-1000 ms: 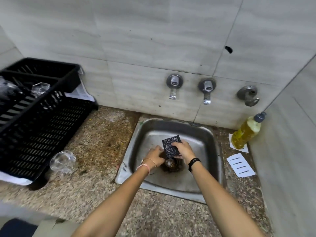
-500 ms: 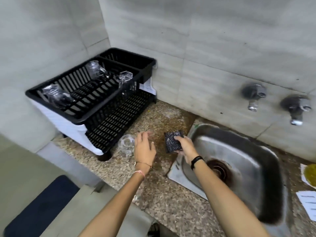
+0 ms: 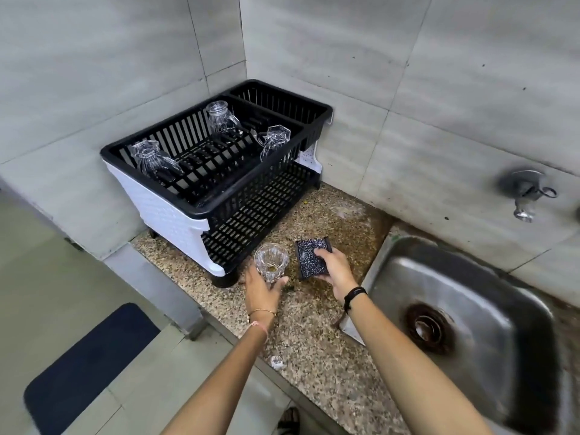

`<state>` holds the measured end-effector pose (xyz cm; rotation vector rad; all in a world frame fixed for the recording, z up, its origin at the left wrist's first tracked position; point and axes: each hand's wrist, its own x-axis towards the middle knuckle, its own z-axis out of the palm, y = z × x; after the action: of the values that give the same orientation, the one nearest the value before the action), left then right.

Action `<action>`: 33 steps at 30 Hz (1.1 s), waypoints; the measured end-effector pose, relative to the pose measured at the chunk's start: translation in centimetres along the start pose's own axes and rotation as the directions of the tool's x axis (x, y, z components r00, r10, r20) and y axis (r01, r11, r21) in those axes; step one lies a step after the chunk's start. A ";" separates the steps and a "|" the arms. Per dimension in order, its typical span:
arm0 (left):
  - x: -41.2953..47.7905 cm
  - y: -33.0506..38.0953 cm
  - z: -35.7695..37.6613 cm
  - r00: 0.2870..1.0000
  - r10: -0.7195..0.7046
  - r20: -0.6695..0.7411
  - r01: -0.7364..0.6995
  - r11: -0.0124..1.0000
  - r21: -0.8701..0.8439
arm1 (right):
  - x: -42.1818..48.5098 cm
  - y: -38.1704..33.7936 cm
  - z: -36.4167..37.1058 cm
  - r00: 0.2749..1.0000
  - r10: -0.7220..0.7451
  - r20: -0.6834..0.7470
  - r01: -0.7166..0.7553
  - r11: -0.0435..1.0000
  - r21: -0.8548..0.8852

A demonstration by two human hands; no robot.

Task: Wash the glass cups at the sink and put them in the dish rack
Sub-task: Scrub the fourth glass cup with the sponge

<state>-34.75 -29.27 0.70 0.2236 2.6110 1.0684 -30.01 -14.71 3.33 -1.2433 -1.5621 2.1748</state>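
The left hand (image 3: 263, 291) gripped a clear ribbed glass cup (image 3: 271, 265) upright, fingers curled round its base, just in front of the black-and-white plastic dish rack (image 3: 201, 211) on the speckled stone table (image 3: 314, 356) (whether the cup touched the stone could not be told). The right hand (image 3: 337, 273) held a dark speckled rectangular sponge (image 3: 310, 257) just beside it. Three more clear glass cups (image 3: 221, 117) sat tilted in the rack's upper tier. The stainless steel sink (image 3: 470, 277) lay to the right, below a metal wall tap (image 3: 524, 196).

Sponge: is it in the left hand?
No, the right hand grips the sponge, while the left hand holds a glass cup.
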 end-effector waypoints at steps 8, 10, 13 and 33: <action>2.4 0.0 0.5 0.998 -0.021 0.056 0.038 0.942 -0.333 | -0.5 -0.1 -1.9 0.998 0.007 -0.057 -0.006 1.000 0.025; 2.5 0.1 0.8 0.995 0.029 0.092 0.004 0.940 -0.341 | -0.6 -0.2 -3.2 0.996 0.007 -0.087 -0.003 0.999 0.047; 1.6 1.7 1.7 0.985 0.126 0.121 -0.066 0.909 -0.411 | -1.0 -0.6 -5.5 0.991 -0.004 -0.133 0.016 0.996 0.092; -8.6 18.3 16.6 0.405 -0.051 0.913 -0.067 0.994 0.085 | -8.4 1.7 -31.0 0.799 -0.051 -0.599 0.225 0.949 0.219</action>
<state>-20.52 -7.61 4.27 0.6467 1.6032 0.5078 -1.99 1.19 3.32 -1.4591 -1.0096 1.6109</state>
